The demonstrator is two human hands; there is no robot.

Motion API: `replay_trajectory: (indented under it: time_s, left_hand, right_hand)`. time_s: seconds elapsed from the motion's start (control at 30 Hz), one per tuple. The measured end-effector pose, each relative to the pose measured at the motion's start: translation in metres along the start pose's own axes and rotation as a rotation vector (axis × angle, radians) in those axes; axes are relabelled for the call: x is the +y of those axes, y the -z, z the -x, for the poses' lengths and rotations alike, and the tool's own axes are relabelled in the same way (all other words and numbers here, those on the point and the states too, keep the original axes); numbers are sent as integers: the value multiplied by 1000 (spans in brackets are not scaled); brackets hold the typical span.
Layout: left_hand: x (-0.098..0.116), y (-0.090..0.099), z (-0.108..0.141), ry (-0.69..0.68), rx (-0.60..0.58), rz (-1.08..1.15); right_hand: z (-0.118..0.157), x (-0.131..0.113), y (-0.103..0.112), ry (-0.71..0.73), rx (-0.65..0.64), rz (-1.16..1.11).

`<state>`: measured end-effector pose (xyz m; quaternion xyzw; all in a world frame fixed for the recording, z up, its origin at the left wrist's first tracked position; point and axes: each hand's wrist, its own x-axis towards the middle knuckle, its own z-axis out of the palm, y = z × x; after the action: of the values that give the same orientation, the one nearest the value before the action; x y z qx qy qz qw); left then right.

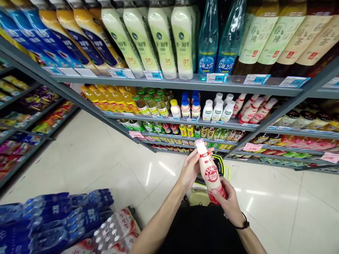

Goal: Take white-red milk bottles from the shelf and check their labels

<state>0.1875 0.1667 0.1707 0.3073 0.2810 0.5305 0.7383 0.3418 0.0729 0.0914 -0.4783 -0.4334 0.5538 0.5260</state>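
Bottle [210,171] of cream-coloured drink, capped, gripped by left hand [191,169] near its neck, right hand [230,201] covering its base.

Two hands, the left hand [191,170] and the right hand [230,201], share one pink-white bottle [209,170]. Top shelf [185,84]: four pale green bottles [161,38] and two clear blue bottles [217,38] near its middle. Second shelf [185,121]: three blue-capped bottles [191,106] beside three white bottles [218,107].
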Motion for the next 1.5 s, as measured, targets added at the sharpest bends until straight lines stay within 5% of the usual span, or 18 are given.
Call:
replay_trajectory:
  time_s: [0.2,0.47,0.53,0.7,0.77,1.03,1.23,1.5]
  left_hand:
    - [13,11,6,-22,-102,28]
    - [11,-4,4,-54,-159,244]
    - [12,-8,2,-75,-161,238]
    - [14,-11,-6,-50,-124,188]
    - [13,-11,-9,-40,-109,217]
    - [5,-17,-18,26,-83,320]
    - [8,-20,-20,89,-6,257]
    - [0,-11,-24,48,6,237]
  right_hand:
    - [4,-9,-19,257,183,332]
    - [1,-11,-20,481,374,592]
    - [1,-12,-15,406,297,508]
    - [5,-14,3,-38,-266,-208]
    - [8,-16,10,-96,-362,-347]
    - [13,-22,18,-39,-238,-303]
    - [12,-32,17,-43,-288,-336]
    - [10,-36,17,-240,-350,-549]
